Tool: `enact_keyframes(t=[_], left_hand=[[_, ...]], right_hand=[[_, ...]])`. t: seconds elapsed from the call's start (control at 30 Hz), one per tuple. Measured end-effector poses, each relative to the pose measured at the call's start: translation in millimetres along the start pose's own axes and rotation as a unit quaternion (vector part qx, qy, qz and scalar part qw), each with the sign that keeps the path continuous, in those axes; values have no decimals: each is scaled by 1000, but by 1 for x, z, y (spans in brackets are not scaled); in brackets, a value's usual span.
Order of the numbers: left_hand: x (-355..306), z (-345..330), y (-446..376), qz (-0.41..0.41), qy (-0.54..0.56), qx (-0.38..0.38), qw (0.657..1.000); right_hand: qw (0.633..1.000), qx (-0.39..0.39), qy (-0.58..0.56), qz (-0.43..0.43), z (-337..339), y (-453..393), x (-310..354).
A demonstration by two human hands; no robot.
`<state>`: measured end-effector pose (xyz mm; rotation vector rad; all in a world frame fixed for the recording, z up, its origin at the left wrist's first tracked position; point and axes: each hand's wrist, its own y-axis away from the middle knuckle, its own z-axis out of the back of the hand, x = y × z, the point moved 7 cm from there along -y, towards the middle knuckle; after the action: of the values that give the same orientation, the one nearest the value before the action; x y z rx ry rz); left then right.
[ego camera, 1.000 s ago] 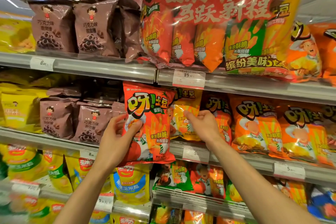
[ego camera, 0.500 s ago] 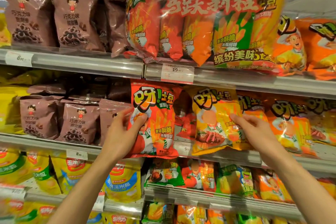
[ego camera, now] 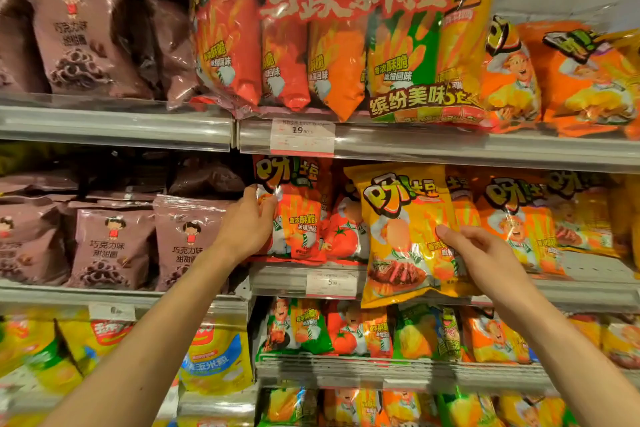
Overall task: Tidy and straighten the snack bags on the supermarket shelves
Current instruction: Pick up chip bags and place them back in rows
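Observation:
On the middle shelf [ego camera: 304, 276], a red potato-stick bag [ego camera: 299, 218] stands upright at the left end of its row. My left hand [ego camera: 247, 224] grips its left edge, thumb on the front. A yellow bag [ego camera: 403, 236] of the same brand hangs forward over the shelf rail, lower edge past the rail. My right hand [ego camera: 481, 253] holds its right side, fingers across the front. Behind them stand a tomato-print bag [ego camera: 346, 236] and orange bags [ego camera: 516, 222].
Brown chocolate-ring bags [ego camera: 110, 246] fill the middle shelf to the left. The upper shelf carries a large red multipack [ego camera: 339, 38] and more orange bags [ego camera: 585, 80]. Price tags [ego camera: 302, 135] clip to the rails. Lower shelves hold yellow corn-snack bags [ego camera: 214, 357] and mixed small bags [ego camera: 346, 329].
My left hand has pushed the red bag back onto the shelf, upright. My right hand pulled the yellow bag out of the row and shifted right with it.

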<state>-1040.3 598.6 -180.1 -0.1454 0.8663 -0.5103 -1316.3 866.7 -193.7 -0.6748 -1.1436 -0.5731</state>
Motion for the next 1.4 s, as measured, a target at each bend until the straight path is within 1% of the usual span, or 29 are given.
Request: enact_keyframes(t=[0.1, 0.23, 0.27, 0.4, 0.6, 0.67, 0.7, 0.77, 0.87, 0.97, 1.07, 1.2, 1.4], left_hand=[[2, -5, -1, -5, -21, 16, 1000], [4, -22, 4, 19, -28, 61, 998], [5, -26, 5, 21, -24, 60, 998], [4, -27, 10, 9, 9, 13, 1000], [-2, -10, 26, -83, -32, -67, 994], [-8, -3, 37, -114, -21, -99, 988], [-10, 0, 42, -127, -6, -110, 986], [-16, 4, 53, -125, 55, -116, 984], [-27, -5, 76, -72, 189, -95, 975], [-41, -27, 99, -43, 271, -91, 957], [-54, -59, 113, -8, 346, -58, 936], [-80, -96, 132, -8, 390, -33, 920], [-128, -150, 153, 6, 409, -27, 912]], right_hand=[[1000, 15, -6, 3, -3, 3, -1], [1000, 19, -12, 12, -8, 5, -4], [1000, 19, -12, 13, -10, 6, -4], [999, 22, -30, 11, -10, 7, -5], [999, 15, -37, -2, -2, 12, -7], [999, 13, -38, 1, 3, 16, -7], [999, 11, -41, 1, 6, 18, -7], [999, 2, -49, -5, 13, 23, -10], [999, -11, -43, -19, 24, 30, -18], [998, -32, -39, -29, 40, 39, -26], [998, -44, -44, -34, 61, 43, -38], [997, -49, -56, -36, 93, 43, -49], [994, -60, -87, -30, 162, 23, -78]])
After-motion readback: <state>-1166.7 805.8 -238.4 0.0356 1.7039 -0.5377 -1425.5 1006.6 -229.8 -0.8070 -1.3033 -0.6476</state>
